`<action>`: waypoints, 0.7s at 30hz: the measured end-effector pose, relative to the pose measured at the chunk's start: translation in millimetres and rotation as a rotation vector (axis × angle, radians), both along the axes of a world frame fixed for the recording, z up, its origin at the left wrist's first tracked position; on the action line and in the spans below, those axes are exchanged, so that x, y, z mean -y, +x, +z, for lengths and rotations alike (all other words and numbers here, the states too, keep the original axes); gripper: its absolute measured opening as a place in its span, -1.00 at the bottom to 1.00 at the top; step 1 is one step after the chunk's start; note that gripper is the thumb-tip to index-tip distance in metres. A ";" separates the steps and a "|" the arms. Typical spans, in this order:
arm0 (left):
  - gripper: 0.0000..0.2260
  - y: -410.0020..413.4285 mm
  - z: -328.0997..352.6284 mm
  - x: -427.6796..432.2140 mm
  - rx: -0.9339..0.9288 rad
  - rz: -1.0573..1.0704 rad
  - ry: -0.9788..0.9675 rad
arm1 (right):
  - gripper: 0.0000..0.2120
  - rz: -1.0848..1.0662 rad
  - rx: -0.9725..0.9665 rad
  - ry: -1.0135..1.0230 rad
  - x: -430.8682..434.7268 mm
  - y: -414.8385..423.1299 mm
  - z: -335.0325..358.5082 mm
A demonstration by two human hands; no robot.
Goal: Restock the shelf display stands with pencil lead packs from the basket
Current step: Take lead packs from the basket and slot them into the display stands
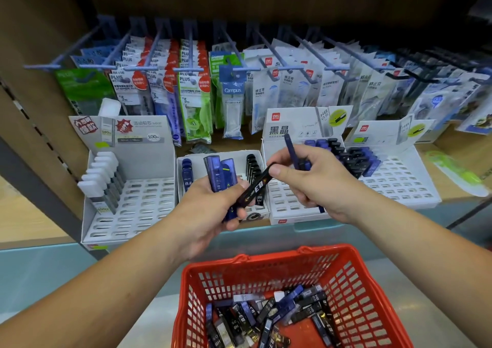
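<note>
My left hand [210, 209] grips a bunch of blue pencil lead packs [221, 173] upright in front of the small middle display stand [247, 153]. A black pack [255, 188] marked 0.3 slants between both hands, pinched at its top by my right thumb. My right hand [306, 180] also holds a dark blue pack [291, 150] upright in its fingers. Below stands the red basket [354, 265] with several black and blue packs [269, 315] lying loose in it.
A white stand with clear packs [127, 188] is at the left. Two white Deli stands [292, 204] [402, 182] at the right hold blue and black packs in their back rows. Correction tape packets [191, 92] hang on hooks behind. A green item [458, 174] lies far right.
</note>
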State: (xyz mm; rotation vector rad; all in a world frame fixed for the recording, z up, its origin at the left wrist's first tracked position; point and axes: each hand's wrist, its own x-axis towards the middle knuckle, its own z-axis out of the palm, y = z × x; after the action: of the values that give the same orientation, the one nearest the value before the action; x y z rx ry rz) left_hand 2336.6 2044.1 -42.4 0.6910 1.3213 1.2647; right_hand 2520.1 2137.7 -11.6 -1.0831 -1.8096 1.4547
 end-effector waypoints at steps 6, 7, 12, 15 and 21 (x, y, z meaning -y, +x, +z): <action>-0.90 -7.1 -8.7 -0.1 -0.134 0.016 -0.110 | -0.94 -0.004 0.281 0.366 -12.8 5.9 -13.5; -0.89 -7.9 -9.1 -0.5 -0.128 0.018 -0.115 | -0.93 0.006 0.308 0.393 -13.6 4.7 -18.6; -0.83 -7.1 -6.5 -1.7 -0.077 0.016 -0.108 | -0.86 0.051 0.434 0.528 -19.3 0.8 -33.5; -0.81 -6.6 -5.1 -1.1 -0.058 0.011 -0.107 | -0.86 0.091 0.487 0.643 -20.8 -2.1 -34.8; -0.79 -6.7 -5.0 -1.4 -0.088 -0.005 -0.103 | -0.85 0.156 0.485 0.693 -25.3 -1.9 -33.3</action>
State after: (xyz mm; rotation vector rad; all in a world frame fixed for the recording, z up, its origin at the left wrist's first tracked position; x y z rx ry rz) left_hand 2329.9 2045.6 -47.5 0.6834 1.4456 1.1643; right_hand 2518.2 2163.0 -45.0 -0.9782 -2.5097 0.5429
